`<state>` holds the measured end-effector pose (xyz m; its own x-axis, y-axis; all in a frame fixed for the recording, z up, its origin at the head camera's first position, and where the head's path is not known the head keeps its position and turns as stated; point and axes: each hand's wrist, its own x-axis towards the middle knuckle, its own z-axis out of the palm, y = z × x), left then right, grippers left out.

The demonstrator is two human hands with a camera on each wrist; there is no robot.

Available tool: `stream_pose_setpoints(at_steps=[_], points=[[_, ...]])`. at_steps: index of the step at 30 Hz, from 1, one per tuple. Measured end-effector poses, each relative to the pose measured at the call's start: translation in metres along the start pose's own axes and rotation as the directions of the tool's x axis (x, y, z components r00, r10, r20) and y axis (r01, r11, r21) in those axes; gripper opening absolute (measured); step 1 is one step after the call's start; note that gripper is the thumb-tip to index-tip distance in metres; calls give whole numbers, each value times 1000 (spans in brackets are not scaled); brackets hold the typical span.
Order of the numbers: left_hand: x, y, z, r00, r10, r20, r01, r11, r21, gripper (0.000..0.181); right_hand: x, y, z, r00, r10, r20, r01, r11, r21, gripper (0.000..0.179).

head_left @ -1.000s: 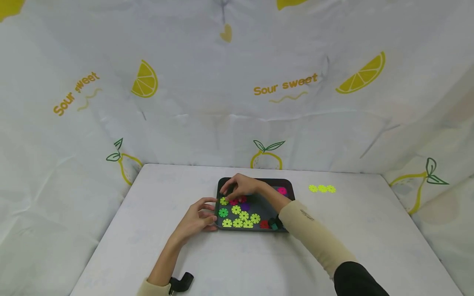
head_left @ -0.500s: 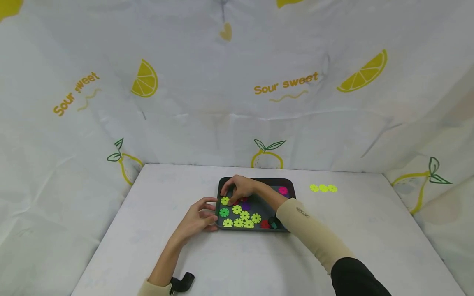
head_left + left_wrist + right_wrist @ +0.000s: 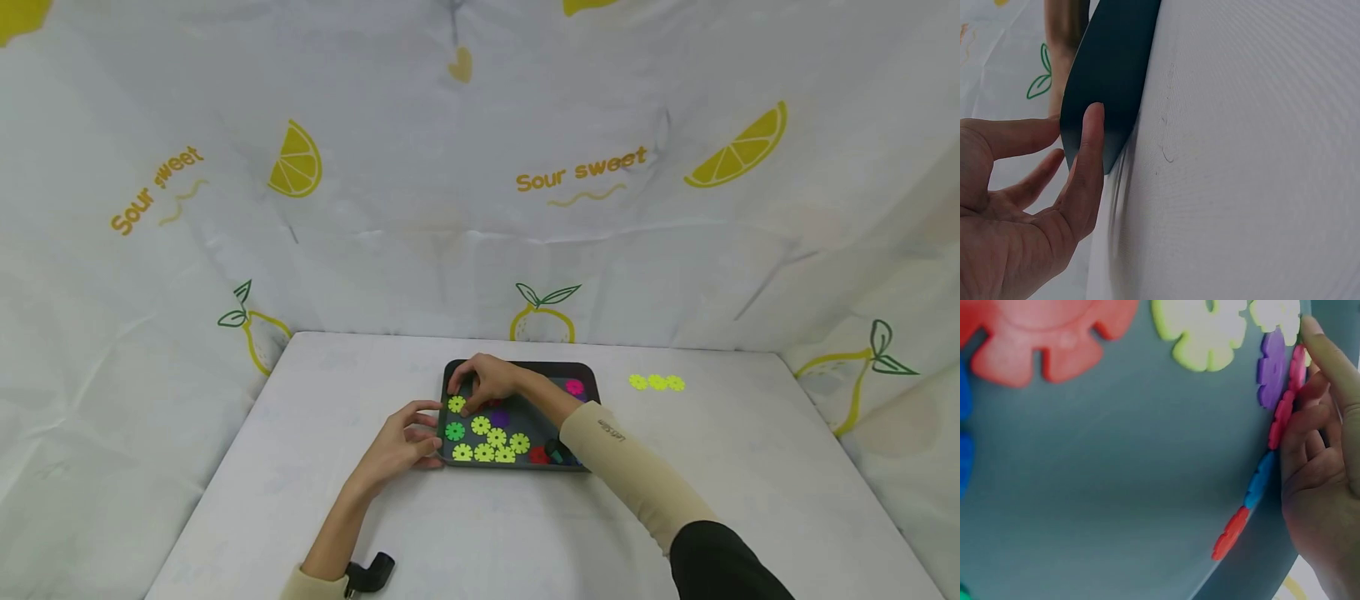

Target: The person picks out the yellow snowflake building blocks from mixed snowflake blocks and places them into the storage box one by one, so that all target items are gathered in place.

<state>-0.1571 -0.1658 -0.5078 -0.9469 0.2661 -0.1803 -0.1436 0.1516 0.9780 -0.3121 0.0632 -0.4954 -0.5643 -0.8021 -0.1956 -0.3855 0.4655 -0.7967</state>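
Note:
A dark tray holds several notched snowflake building discs. My left hand touches the tray's left side with nearly straight fingers; in the left wrist view, its fingertips rest against the tray wall. Reaching across the tray, my right hand has its thumb and forefinger around a yellow snowflake disc in the far left corner. Pink discs and a purple disc lie close to my curled fingers in the right wrist view. A green disc sits just nearer than the held one.
Several yellow discs lie along the tray's near left part. A red disc is farther right, and a pink disc sits at the back right. Outside the tray, a row of yellow discs lies on the white table.
My right thumb and forefinger have shifted slightly, and the yellow disc by them has moved a little toward the tray's far edge. My left hand stays against the tray.

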Motion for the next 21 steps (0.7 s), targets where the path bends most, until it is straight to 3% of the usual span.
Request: stream_pose_setpoints(at_steps=[9, 16, 21], points=[[-1, 0, -1, 1000, 1, 8, -1, 1000, -10, 63, 2, 2, 0, 1000, -7, -16, 7, 1000, -11, 35], [0, 1, 0, 1000, -10, 5, 10, 1000, -13, 63, -2, -6, -6, 997, -52, -52, 56, 996, 69, 31], [0, 1, 0, 1000, -9, -4, 9, 1000, -9, 64, -2, -17, -10, 999, -35, -24, 37, 994, 104, 29]])
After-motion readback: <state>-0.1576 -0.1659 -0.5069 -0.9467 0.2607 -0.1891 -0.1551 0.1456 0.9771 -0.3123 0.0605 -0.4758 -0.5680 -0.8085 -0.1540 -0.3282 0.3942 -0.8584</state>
